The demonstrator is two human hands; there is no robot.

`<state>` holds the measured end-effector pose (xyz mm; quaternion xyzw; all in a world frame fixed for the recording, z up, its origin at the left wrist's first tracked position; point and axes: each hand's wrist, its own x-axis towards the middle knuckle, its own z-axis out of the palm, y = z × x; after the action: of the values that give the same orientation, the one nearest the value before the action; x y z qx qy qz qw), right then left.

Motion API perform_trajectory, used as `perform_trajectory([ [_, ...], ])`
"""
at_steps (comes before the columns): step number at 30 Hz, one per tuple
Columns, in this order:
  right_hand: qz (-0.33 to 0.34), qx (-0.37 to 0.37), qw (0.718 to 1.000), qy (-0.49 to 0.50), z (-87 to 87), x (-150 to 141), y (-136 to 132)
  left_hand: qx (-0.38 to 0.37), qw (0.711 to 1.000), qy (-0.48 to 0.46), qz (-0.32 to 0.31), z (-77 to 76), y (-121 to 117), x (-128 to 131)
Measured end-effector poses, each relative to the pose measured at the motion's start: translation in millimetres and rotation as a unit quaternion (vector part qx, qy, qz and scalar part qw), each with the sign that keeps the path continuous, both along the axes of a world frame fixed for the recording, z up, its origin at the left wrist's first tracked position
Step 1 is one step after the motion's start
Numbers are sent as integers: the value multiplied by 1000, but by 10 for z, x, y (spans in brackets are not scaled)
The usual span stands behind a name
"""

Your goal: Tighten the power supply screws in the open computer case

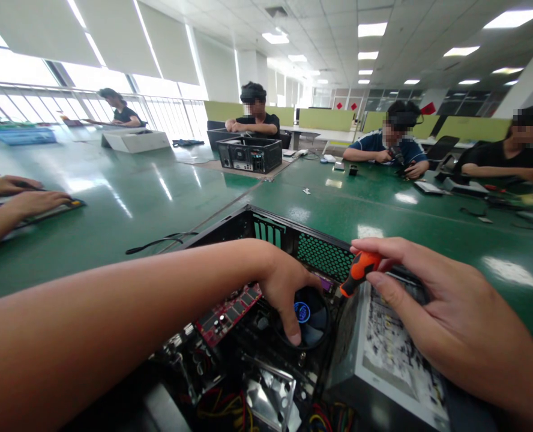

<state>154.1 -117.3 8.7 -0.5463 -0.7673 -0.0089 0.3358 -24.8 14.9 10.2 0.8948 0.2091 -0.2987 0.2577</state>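
My left hand [284, 288] reaches into an open black computer case [329, 252], its thumb and fingers closed around the rim of a round black CPU fan [314, 330] with a blue centre label. Held between the thumb and fingers of my right hand [428, 306] is a screwdriver [359, 273] with an orange and black handle; its shaft cannot be made out. That hand is above the power supply [392, 348], a grey metal box with a worn label. Left of the fan lies a red circuit card [228, 315], partly hidden by my left forearm.
Bundled coloured wires [228, 414] and a shiny metal bracket [271, 396] fill the case's near part. A black cable [158, 242] lies on the green table [194, 198]. Another person's hands [32, 201] are at the left; several people work across the table, one behind another computer case [251, 156].
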Motion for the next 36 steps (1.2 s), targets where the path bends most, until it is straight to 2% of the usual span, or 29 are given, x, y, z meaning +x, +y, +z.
perform_trajectory([
  [9, 9, -8, 1000, 2, 5, 9, -14, 4, 1000, -22, -19, -61, 47, 12],
  [14, 10, -2, 1000, 0, 5, 13, -14, -5, 1000, -12, -1, -48, 39, 16],
  [19, 11, -1, 1000, 1, 8, 13, -11, 18, 999, -19, 35, -53, 14, 30],
  [27, 13, -8, 1000, 1, 8, 13, -21, 55, 998, 16, -8, -33, -16, 63],
  [36, 18, -8, 1000, -1, 17, 0, -12, 65, 997, -17, -46, -36, -53, 97],
])
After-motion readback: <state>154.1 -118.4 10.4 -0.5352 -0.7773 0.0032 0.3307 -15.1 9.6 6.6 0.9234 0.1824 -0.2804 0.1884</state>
